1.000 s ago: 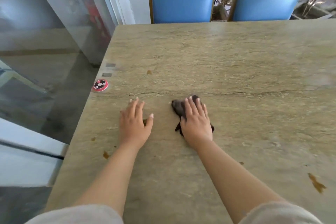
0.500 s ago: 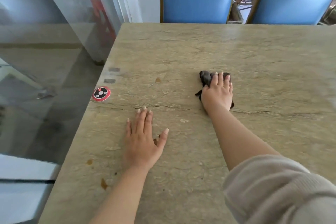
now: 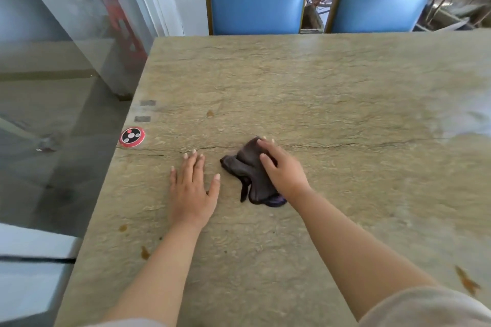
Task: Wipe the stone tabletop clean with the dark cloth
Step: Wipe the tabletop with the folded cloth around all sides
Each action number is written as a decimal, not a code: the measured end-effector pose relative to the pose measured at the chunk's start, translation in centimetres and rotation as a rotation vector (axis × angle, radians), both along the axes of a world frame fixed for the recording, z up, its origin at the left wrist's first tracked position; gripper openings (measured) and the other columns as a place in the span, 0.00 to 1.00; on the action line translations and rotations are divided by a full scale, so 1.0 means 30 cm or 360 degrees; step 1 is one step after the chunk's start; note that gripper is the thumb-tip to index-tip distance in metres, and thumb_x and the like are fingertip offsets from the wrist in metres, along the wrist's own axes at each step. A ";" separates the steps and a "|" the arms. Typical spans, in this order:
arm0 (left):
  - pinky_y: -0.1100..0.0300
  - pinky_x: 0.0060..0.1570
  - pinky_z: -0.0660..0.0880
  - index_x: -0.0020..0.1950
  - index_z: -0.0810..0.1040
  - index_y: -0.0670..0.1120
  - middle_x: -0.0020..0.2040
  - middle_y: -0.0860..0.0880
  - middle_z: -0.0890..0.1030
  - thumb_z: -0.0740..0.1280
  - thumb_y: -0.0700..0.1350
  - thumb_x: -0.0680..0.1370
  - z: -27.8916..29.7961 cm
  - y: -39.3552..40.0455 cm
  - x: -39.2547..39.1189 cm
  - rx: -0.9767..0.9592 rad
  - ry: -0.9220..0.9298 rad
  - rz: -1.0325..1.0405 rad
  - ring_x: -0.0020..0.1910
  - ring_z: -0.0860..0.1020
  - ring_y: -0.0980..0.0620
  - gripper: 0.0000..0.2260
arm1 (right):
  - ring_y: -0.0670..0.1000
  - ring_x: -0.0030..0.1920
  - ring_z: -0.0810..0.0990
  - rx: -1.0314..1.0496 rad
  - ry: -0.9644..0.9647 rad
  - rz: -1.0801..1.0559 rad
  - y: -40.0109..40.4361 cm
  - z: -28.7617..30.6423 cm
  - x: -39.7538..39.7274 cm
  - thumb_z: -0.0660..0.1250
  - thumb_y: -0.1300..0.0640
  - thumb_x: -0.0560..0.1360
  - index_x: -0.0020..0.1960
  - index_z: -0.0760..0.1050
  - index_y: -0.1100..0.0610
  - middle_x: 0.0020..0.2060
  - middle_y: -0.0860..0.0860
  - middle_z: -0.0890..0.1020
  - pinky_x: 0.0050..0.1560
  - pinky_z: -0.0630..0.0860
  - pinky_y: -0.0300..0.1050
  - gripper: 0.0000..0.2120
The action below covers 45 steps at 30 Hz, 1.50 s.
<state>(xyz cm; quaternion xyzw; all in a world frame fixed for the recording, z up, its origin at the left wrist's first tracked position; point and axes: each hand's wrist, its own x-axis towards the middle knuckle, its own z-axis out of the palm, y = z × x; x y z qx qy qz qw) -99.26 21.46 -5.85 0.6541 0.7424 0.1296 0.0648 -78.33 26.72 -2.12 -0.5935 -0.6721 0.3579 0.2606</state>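
Since half a second ago, the right hand (image 3: 281,170) has drawn the crumpled dark brown cloth (image 3: 249,175) back toward the body and leftward, beside the left hand (image 3: 190,188). Beige veined stone tabletop (image 3: 332,93): wiping in progress; brown stains remain near the left edge (image 3: 144,252), further up (image 3: 210,113) and at lower right (image 3: 467,281). Two blue upholstered chairs with gilt frames (image 3: 256,0) stand at the far side. Cloth: bunched, lying just right of the left thumb, not touching it. Right hand: fingers spread flat, pressing the cloth down. Left hand: open, palm flat on the stone, empty, bracing. Advice: flatten the cloth for wider contact, keep even pressure, overlap strokes, steer toward the stains.
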 end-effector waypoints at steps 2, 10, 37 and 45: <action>0.46 0.75 0.50 0.74 0.67 0.46 0.77 0.49 0.62 0.54 0.57 0.80 0.034 0.018 0.003 -0.0041 -0.0302 0.0145 0.76 0.58 0.49 0.26 | 0.46 0.73 0.62 0.0010 0.0051 -0.0410 -0.016 0.006 0.026 0.56 0.60 0.80 0.68 0.72 0.51 0.70 0.47 0.71 0.72 0.60 0.43 0.18; 0.52 0.77 0.45 0.79 0.55 0.52 0.79 0.50 0.53 0.50 0.59 0.80 0.072 0.064 0.291 -0.0085 -0.0017 -0.0909 0.78 0.50 0.50 0.28 | 0.44 0.73 0.61 0.0132 -0.0164 -0.0681 -0.074 -0.066 0.031 0.52 0.68 0.77 0.69 0.70 0.52 0.71 0.46 0.69 0.74 0.58 0.45 0.24; 0.37 0.73 0.42 0.75 0.52 0.67 0.80 0.51 0.46 0.47 0.66 0.79 0.063 0.584 -0.147 -0.0393 0.0138 -0.0020 0.78 0.41 0.44 0.24 | 0.49 0.77 0.37 -0.0007 -0.1006 -0.0529 0.049 -0.112 -0.208 0.42 0.49 0.82 0.78 0.44 0.48 0.78 0.46 0.45 0.74 0.36 0.61 0.25; 0.40 0.74 0.47 0.74 0.59 0.67 0.79 0.54 0.55 0.46 0.66 0.78 0.038 0.207 -0.186 -0.0147 0.0209 -0.0655 0.78 0.51 0.47 0.24 | 0.49 0.77 0.38 0.0005 -0.1024 -0.0543 0.043 -0.110 -0.214 0.44 0.49 0.82 0.78 0.47 0.48 0.78 0.46 0.47 0.74 0.37 0.60 0.24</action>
